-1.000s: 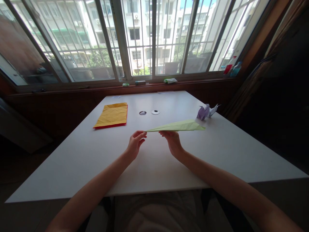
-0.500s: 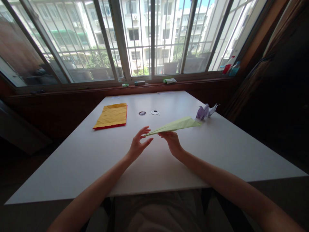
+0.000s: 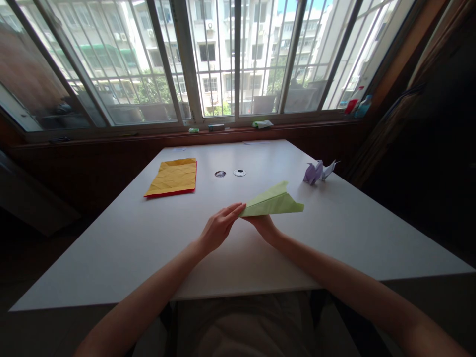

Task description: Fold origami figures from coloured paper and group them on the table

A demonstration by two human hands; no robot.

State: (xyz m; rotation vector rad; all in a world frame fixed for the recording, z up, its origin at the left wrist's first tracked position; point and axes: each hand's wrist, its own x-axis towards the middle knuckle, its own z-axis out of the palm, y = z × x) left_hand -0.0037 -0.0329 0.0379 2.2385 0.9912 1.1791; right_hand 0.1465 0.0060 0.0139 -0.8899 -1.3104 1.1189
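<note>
We're at a white table (image 3: 148, 248) under a wide barred window (image 3: 208, 59), apartment blocks outside. Our right hand (image 3: 265, 225) pinches the green paper plane (image 3: 273, 202) from below, holding it just above the tabletop; our left hand (image 3: 220, 229) lies flat-fingered, open, touching its nose. Yellow paper over red (image 3: 173, 177) lies far left, purple origami figures (image 3: 316, 171) far right, small bottles (image 3: 357, 103) on the sill.
</note>
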